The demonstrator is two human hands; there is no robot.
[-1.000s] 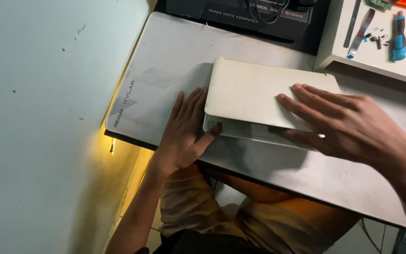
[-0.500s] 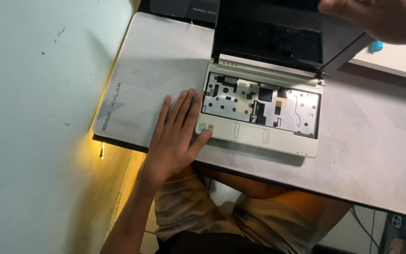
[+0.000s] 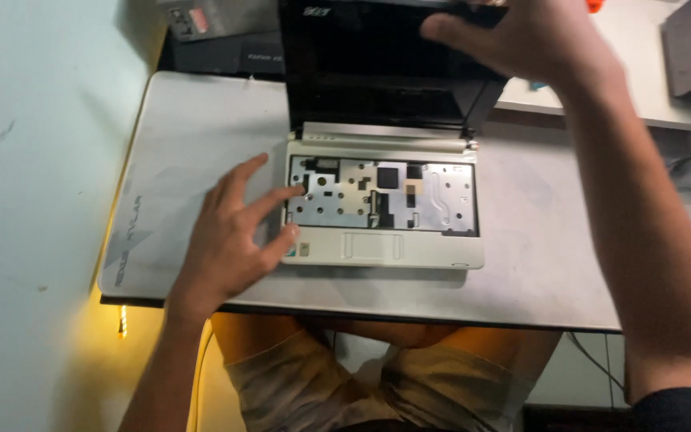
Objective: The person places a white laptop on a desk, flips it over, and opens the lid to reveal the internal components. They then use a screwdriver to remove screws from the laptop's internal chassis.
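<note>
Fingers of the left hand [image 3: 229, 240] are spread and open, gripping nothing: the fingertips [image 3: 291, 192] rest on the left edge of the small white laptop [image 3: 383, 248], where the palm rest meets the bare keyboard bay [image 3: 381, 196], and the thumb presses near the front left corner. The right hand [image 3: 533, 40] is raised at the top of the view, its fingers curled over the upper edge of the dark screen lid [image 3: 377, 72], so that hand is closed on the lid, which stands roughly upright on its hinge.

The laptop sits on the grey table [image 3: 537, 280], about mid-width and near the front edge, directly ahead of the person's lap. Its long axis runs left to right across the view, parallel to the table's front edge, with the hinge on the far side and the touchpad [image 3: 372, 245] on the near side. The keyboard is absent; a metal tray with holes and dark cut-outs shows in its place.

From the left fingers the open bay lies to the right and slightly away. The left hand is much the nearer of the two to the base; the right hand is well apart from it, up at the lid. A dark box-shaped device [image 3: 225, 48] stands behind the laptop's left side.
</note>
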